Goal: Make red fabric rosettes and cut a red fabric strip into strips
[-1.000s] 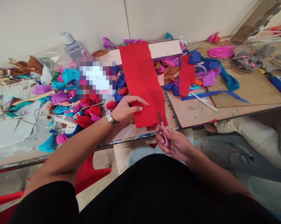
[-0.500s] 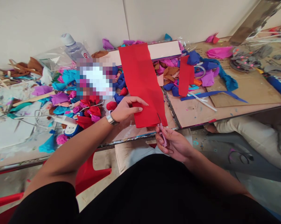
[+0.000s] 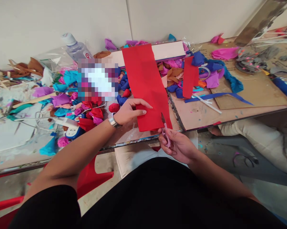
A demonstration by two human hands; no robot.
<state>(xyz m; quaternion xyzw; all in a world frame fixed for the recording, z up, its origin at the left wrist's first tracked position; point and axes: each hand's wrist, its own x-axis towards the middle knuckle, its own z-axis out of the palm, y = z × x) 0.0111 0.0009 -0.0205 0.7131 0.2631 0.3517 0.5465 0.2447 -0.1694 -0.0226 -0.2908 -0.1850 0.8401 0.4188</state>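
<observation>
A long strip of red paper (image 3: 145, 79), possibly crepe, runs from the back of the table toward me. My left hand (image 3: 130, 111) grips its near left part, thumb and forefinger on top; the other fingers are hidden. My right hand (image 3: 178, 144) is closed around small scissors (image 3: 166, 136) with pink handles. Their dark blades point away from me at the strip's near edge, close to its right side. A cut separates a narrow piece there.
Crumpled coloured paper pieces (image 3: 62, 98) crowd the table at left. Behind stands a clear bottle (image 3: 78, 49). To the right lie a smaller red piece (image 3: 188, 79), a blue strip (image 3: 220, 96) and cardboard (image 3: 253, 93). Another person's leg (image 3: 255, 136) is at lower right.
The scissor blades now show more fully above the red paper, where earlier they were mostly in the cut. My left hand has hardly moved.
</observation>
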